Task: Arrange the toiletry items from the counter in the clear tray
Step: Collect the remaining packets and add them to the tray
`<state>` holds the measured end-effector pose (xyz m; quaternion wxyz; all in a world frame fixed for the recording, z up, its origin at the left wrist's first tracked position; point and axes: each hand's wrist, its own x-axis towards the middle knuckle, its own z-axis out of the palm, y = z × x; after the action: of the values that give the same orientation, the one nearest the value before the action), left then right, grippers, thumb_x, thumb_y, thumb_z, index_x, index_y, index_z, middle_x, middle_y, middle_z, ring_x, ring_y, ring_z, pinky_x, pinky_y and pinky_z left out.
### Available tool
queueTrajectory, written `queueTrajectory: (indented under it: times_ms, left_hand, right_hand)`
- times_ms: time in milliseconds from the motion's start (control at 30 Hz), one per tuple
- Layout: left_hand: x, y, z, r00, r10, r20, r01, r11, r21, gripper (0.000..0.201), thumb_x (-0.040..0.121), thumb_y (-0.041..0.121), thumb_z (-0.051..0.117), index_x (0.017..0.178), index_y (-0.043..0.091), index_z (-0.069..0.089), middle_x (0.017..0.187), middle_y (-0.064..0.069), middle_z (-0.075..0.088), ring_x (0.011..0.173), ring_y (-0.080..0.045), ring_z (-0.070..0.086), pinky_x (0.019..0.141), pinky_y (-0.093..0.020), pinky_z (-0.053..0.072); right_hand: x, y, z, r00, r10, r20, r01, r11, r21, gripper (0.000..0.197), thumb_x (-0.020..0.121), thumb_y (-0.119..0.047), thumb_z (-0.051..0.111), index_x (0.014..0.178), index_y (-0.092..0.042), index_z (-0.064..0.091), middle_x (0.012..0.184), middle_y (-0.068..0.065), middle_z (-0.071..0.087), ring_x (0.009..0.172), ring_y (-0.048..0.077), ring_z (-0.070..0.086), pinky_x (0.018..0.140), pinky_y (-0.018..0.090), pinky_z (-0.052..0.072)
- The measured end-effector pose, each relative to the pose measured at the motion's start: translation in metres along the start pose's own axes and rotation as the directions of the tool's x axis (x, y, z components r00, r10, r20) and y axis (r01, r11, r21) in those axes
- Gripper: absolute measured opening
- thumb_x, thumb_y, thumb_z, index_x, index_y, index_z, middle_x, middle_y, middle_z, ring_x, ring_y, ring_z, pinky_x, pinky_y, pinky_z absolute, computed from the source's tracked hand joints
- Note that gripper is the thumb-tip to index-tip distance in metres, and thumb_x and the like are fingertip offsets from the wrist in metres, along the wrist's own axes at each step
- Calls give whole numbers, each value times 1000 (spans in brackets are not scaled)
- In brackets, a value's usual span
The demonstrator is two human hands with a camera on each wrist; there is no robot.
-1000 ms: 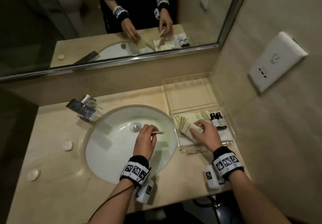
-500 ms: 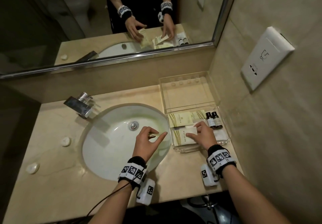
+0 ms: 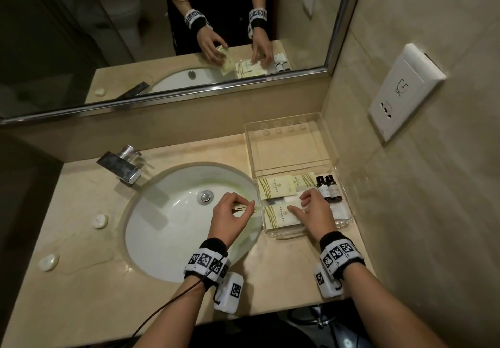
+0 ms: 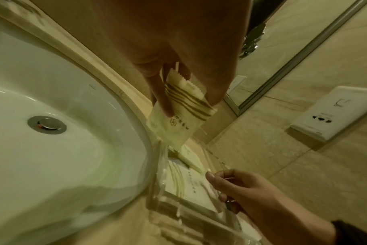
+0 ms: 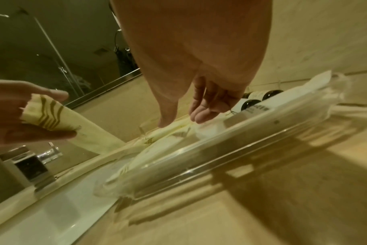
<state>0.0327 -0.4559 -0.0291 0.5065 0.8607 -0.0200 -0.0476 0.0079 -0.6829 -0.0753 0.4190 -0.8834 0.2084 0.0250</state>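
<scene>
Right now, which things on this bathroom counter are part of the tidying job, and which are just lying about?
Part of the job:
- striped sachet, pinched in the left hand
- clear tray
- packets lying in the tray
- two small dark bottles in the tray
- right hand, fingers on a packet

Lying about:
- faucet
- sink
- two white pebble-like pieces on the counter
- wall socket
- mirror

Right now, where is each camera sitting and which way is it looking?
Head: on the head, facing down at the sink; shows both forearms and hands.
Left wrist: faces along the left hand pinching a striped sachet.
Right wrist: faces along the right hand over the clear tray.
All three share the sachet and tray.
</scene>
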Motion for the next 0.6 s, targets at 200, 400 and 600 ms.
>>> queueTrajectory:
  times_ms: [200,400,600]
  left_hand:
    - [13,10,6,981,144,127,-136,989,-64,23,77,3,66,95,16,63,100,6,67,100,-3,61,91,-19,47]
    - [25,13,19,952,164,260,-129,981,-148,38,76,1,72,109,14,59,113,3,65,110,-7,60,98,-22,47]
    - [28,14,31,973,37,229,-12,994,-111,40,79,19,75,114,15,56,113,4,63,103,-8,61,90,-23,51]
  right_hand:
    - [4,-17,-6,993,52,110,-86,936,341,25,85,-33,72,102,-18,61,91,0,70,82,14,69,72,26,57]
    - [8,-30,-13,946,8,323,-154,890,429,31,82,-35,75,109,-23,67,96,3,75,81,17,72,63,27,56]
    - [11,-21,-22,954,-3,301,-151,860,488,30,85,-22,74,114,-18,66,111,10,68,82,22,70,72,38,60]
